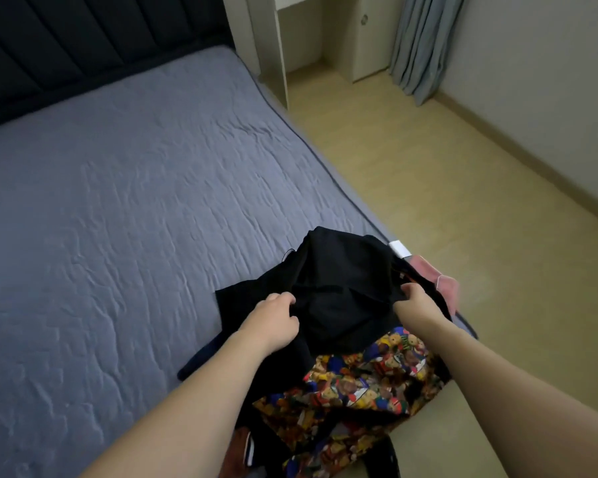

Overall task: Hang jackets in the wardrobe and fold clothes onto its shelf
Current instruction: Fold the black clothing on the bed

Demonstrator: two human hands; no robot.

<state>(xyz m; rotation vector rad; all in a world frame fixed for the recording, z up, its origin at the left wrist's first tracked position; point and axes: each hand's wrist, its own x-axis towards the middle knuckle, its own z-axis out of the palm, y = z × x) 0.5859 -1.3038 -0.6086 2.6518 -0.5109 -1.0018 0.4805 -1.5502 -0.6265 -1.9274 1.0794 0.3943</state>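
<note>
A black garment (339,284) lies bunched on top of a clothes pile at the near right corner of the bed. My left hand (273,319) grips its left side with closed fingers. My right hand (416,301) pinches its right edge. Beneath it lies a colourful patterned garment (359,384) with a bear print. A pink piece of clothing (442,284) shows past my right hand at the bed's edge. More dark clothes (256,446) sit at the bottom of the pile.
The bed (118,219) has a grey-blue quilted cover and a dark padded headboard (66,46). Wooden floor (463,184) runs along the right. White furniture (280,46) and a grey curtain (422,46) stand at the far end.
</note>
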